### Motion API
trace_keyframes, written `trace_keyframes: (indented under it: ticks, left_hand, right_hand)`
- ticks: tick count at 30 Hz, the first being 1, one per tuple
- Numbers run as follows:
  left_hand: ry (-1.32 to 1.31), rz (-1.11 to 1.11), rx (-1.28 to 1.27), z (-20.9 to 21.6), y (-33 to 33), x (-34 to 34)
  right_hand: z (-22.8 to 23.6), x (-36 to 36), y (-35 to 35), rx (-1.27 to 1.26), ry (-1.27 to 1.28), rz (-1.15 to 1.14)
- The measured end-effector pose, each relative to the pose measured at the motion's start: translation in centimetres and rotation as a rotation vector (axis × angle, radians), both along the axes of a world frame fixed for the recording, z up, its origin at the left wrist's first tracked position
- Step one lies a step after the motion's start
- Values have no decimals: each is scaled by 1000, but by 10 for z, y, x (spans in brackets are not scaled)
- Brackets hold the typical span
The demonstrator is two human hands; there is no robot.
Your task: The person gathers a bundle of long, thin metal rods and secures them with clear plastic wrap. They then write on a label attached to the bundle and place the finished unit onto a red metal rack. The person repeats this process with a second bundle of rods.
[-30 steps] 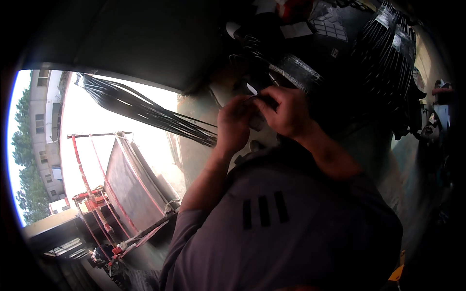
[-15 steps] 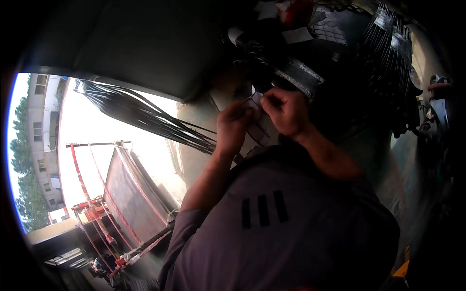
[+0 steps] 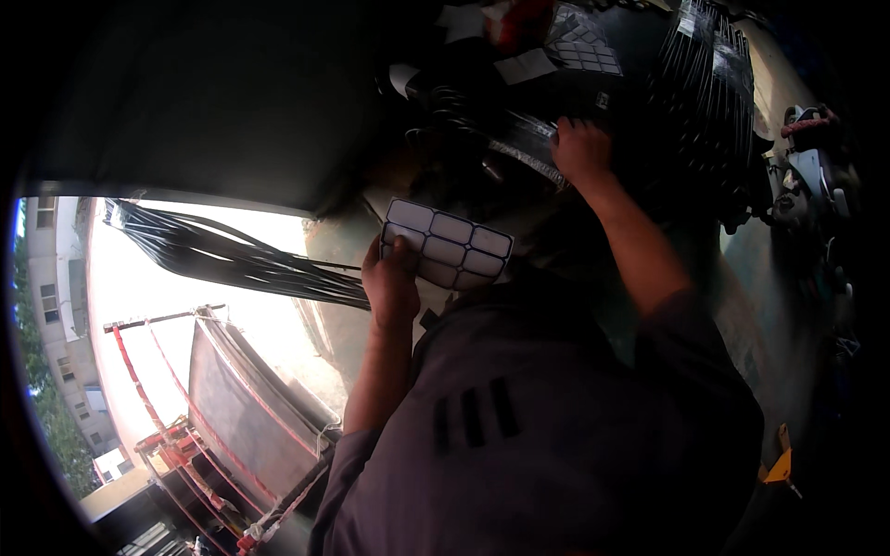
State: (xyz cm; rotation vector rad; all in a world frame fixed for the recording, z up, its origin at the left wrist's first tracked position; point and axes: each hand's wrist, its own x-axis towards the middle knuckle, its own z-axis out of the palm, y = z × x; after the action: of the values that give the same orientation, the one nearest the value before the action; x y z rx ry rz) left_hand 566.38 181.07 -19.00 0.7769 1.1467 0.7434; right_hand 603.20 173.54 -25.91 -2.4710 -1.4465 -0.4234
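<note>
My left hand (image 3: 389, 283) grips a sheet of blank white labels (image 3: 451, 236) with dark blue borders, its thumb lying on the near left part of the sheet. The sheet is spread out in front of my chest. Further forward and to the right, my right hand (image 3: 584, 151) is at a dark bundle (image 3: 527, 162) banded with shiny clear wrap. Its fingers are curled, their tips partly hidden in shadow, and I cannot make out what is in them.
Long black strands (image 3: 232, 259) hang across the bright opening at left. Another bundle of black rods (image 3: 705, 83) lies at far right. A second label sheet (image 3: 586, 46) and a white paper (image 3: 526, 66) lie beyond my right hand. A red-barred cart (image 3: 241, 408) stands lower left.
My hands have parted. The right hand has moved forward and right to the wrapped bundle. The label sheet, earlier bent between both hands, now lies flatter in my left hand alone.
</note>
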Motion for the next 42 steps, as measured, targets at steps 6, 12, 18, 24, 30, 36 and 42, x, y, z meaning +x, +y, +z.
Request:
trace_keyframes:
  ticks: [6,12,18,24,30,36,42]
  left_hand:
    - [66,5,25,4,-1,-9]
    - [146,-76,52,-26,-4,-35]
    - [477,-403,455,-51,-3,-48]
    - [880,-601,866,-71,-24,-72]
    - [356,-87,-114,-111,-88,-84]
    - [257,104,-354,-219,-114,-98]
    - [288,-63,-259,-329,-63,-79]
  right_hand:
    - [-18,-47,5,-188,174,24]
    - [-38,-103,-33,-50,-11,97]
    - [-51,-188,-132,-305,731,208]
    - [-119,-203,-204,-105,1243,-95]
    - [-210,-191,-187,-55,1245,-78]
    - [-332,-173,-128,-198,1118,-185]
    - [-487,-148,-94,-304,1063,-206]
